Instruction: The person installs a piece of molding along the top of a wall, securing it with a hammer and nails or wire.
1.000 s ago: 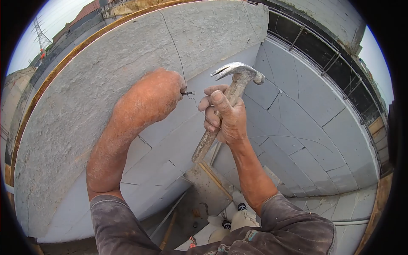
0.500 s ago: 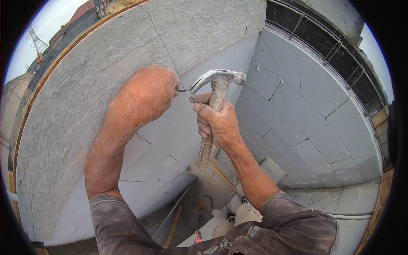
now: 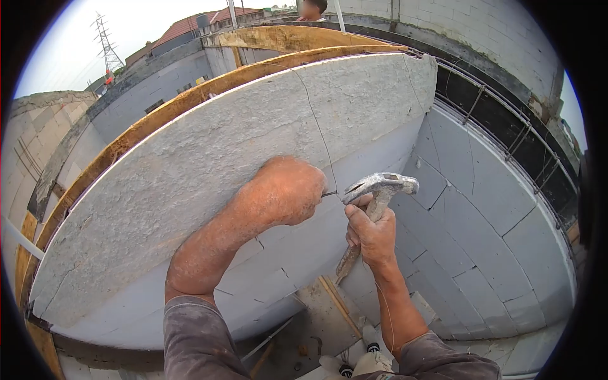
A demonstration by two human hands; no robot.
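Shift since the earliest frame: the hammer (image 3: 381,183) is now sitting with its claw near the tip of the dark pin (image 3: 329,194).
Left grip (image 3: 320,193): is clenching the dark pin, its tip sticking out toward the claw.
Right grip (image 3: 364,221): is grasping the hammer by its handle, below the head.
Hammer, position: is tilting in front of the block wall, head up, handle slanting down to the left.
Thin wire (image 3: 316,120): is hanging from the rough wall's (image 3: 158,183) upper edge down to near the pin's tip.
Fine strand (image 3: 386,307): is trailing along the right forearm.
Wooden edging (image 3: 152,104): is curving along the rough wall's top.
Other person (image 3: 311,9): is showing beyond the edging.
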